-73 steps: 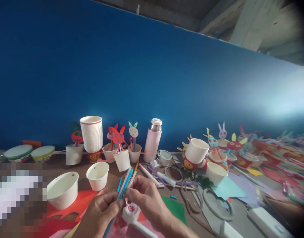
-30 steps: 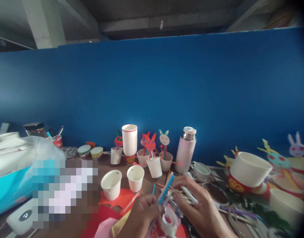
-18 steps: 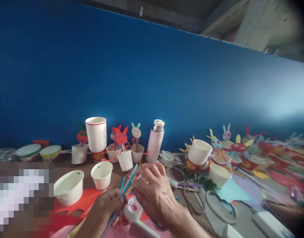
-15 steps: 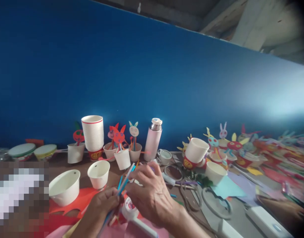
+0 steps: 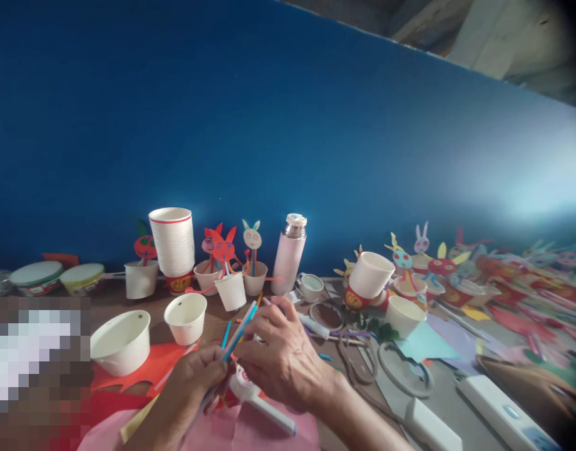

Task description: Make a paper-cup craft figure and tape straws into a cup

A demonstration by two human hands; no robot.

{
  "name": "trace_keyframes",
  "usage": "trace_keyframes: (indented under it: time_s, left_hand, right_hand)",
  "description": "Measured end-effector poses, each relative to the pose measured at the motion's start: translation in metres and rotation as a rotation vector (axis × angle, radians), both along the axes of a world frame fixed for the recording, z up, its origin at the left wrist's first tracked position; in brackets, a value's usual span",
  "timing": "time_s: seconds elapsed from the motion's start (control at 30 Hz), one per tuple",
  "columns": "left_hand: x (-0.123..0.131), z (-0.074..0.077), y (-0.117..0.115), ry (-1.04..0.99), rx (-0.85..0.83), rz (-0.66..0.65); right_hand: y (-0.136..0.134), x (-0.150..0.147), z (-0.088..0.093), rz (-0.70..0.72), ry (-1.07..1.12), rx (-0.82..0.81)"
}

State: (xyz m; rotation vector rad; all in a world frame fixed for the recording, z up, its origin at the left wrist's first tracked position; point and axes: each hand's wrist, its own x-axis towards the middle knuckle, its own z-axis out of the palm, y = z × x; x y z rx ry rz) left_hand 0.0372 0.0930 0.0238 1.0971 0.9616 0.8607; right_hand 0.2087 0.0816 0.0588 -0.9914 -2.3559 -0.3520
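Note:
My left hand [image 5: 196, 376] is closed round two thin straws [image 5: 241, 331], one blue and one whitish, which slant up to the right. Close against their upper part is my right hand [image 5: 288, 360], its fingers curled; whatever its fingertips grip is hidden. Below the hands a white roll or disc with a red print [image 5: 242, 378] lies beside a white marker-like stick [image 5: 275, 416] on pink paper [image 5: 250, 435]. To the left stand two white paper cups [image 5: 121, 343] with small holes in their sides, near red paper [image 5: 142, 369].
Along the blue wall [image 5: 222, 125] stand a tall cup stack [image 5: 173, 241], paper-cup animal figures [image 5: 229, 291], and a pink thermos [image 5: 288, 263]. Rightward are more cups [image 5: 405, 316], a grey cable [image 5: 358, 357], a white power strip [image 5: 504, 410] and many finished-looking figures [image 5: 442, 266].
The view has tilted slightly, so the table things sit a little higher in the picture. Both hands stay together at the straws, with only slight finger movement.

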Motion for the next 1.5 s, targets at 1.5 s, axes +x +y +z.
trace_keyframes:
  time_s: [1.5]
  left_hand:
    - [0.004,0.008,-0.008,-0.177,-0.054,0.252]
  right_hand:
    - [-0.013,-0.034,-0.021,-0.074,0.6,-0.203]
